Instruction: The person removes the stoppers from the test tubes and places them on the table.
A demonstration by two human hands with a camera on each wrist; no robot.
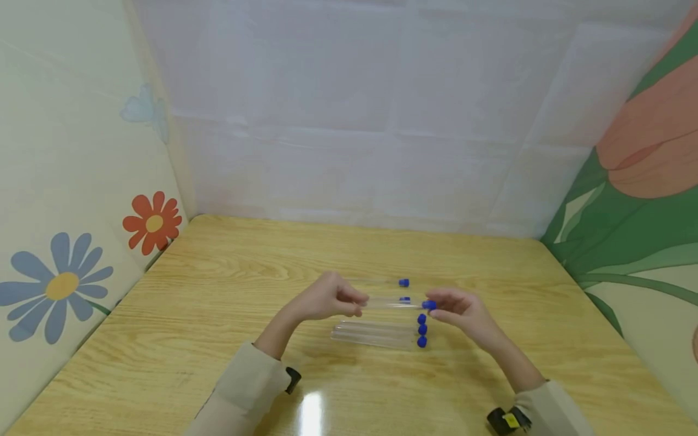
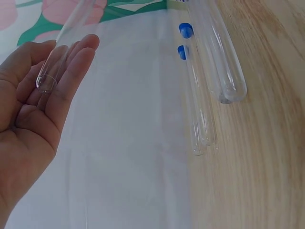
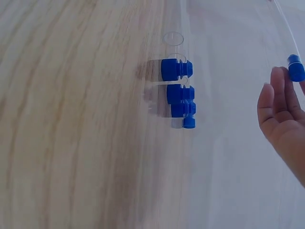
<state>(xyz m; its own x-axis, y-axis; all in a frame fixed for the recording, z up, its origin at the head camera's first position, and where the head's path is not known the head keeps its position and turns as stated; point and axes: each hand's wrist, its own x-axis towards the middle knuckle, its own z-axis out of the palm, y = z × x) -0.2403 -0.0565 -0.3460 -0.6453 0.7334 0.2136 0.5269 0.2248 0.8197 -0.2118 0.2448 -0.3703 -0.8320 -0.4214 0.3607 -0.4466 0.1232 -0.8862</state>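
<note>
My left hand (image 1: 332,298) holds a clear test tube (image 1: 392,303) by its rounded end, fingers and thumb curled round it in the left wrist view. The tube lies level above the table, its mouth to the right. A blue stopper (image 1: 429,305) sits at that mouth; my right hand (image 1: 463,312) pinches it between thumb and fingers. How deep the stopper goes in is too small to tell. Beneath, several uncapped test tubes (image 1: 376,334) lie side by side, with three loose blue stoppers (image 3: 171,70) lined up by their open ends.
Beyond the held tube, two thinner test tubes with blue caps (image 2: 200,95) lie on the wooden table (image 1: 245,254). A white sheet (image 1: 354,151) hangs at the back edge. Flower-printed cloths stand along the left and right sides.
</note>
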